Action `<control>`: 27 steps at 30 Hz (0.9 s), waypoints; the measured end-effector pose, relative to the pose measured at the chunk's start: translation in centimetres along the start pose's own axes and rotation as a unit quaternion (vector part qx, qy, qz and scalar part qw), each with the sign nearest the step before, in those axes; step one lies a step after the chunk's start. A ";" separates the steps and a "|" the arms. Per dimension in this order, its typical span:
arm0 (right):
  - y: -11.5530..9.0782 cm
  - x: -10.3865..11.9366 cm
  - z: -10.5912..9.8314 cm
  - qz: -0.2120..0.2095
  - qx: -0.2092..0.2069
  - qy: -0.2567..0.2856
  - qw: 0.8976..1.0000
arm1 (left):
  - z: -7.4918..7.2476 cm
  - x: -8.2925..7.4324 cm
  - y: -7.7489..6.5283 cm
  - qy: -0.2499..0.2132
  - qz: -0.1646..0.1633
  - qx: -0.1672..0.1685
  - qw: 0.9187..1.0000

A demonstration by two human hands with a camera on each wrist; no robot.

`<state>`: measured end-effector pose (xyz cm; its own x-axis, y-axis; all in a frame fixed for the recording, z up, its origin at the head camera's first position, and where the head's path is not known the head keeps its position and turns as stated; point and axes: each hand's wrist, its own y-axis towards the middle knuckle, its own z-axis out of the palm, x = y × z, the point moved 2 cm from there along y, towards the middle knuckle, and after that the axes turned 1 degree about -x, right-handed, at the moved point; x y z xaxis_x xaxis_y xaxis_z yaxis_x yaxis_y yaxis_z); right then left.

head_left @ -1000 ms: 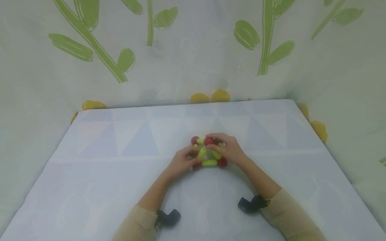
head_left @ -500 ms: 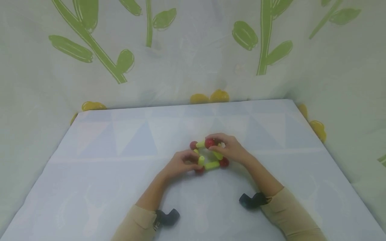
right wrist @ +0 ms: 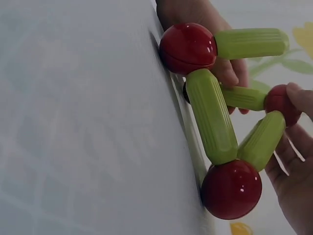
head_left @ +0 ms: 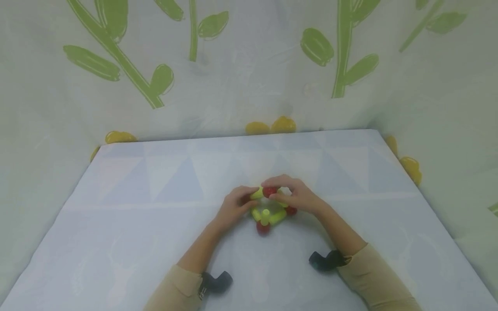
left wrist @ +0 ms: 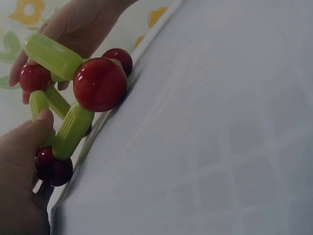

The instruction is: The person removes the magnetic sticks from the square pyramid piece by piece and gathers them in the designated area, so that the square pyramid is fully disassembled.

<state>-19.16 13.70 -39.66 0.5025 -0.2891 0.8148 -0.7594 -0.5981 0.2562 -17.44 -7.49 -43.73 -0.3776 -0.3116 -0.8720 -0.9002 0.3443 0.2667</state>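
Between both hands is a frame of red balls and yellow-green ridged rods. In the head view, an extra rod (head_left: 265,214) stands up from the near ball (head_left: 263,228). My right hand (head_left: 297,195) pinches the far ball (head_left: 269,191) between thumb and fingers; the right wrist view shows that same red ball (right wrist: 279,104) under the thumb. At the far left corner, my left hand (head_left: 234,206) grips the frame. The left wrist view has its thumb on a rod (left wrist: 39,105) and fingers behind a dark red ball (left wrist: 54,167). Left fingers hide that corner from the head view.
The frame is low over a white table (head_left: 155,242) with pale blue triangles. Beyond its back edge rises a pale cloth wall (head_left: 249,77) printed with green leaves and yellow flowers. Black wrist devices (head_left: 218,281) show at both beige sleeves (head_left: 377,276).
The frame has turned, its near ball shifting toward me and slightly right. My left hand has moved from the near left corner to the far left one; the right keeps its ball.
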 end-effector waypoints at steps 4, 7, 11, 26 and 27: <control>0.2 0.3 0.3 -0.072 -0.016 -0.019 0.997 | 0.2 1.0 0.0 0.006 0.011 -0.023 1.000; 0.3 0.3 0.4 -0.094 -0.027 -0.027 0.995 | 0.2 1.0 0.0 -0.002 0.002 -0.027 1.000; 0.2 0.0 0.4 -0.077 -0.040 -0.020 0.996 | 0.3 0.9 0.0 -0.031 -0.022 -0.007 0.999; 0.2 0.0 0.2 -0.069 -0.069 -0.058 0.993 | -0.5 0.6 -0.1 -0.072 -0.113 0.029 0.991; 0.2 -0.1 0.0 -0.057 -0.073 -0.056 0.994 | -0.6 0.6 -0.2 -0.079 -0.115 0.034 0.990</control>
<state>-19.33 13.60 -39.71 0.6251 -0.3120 0.7155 -0.7430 -0.5188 0.4229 -17.64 -8.25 -44.05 -0.1208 -0.2491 -0.9609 -0.9395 0.3413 0.0297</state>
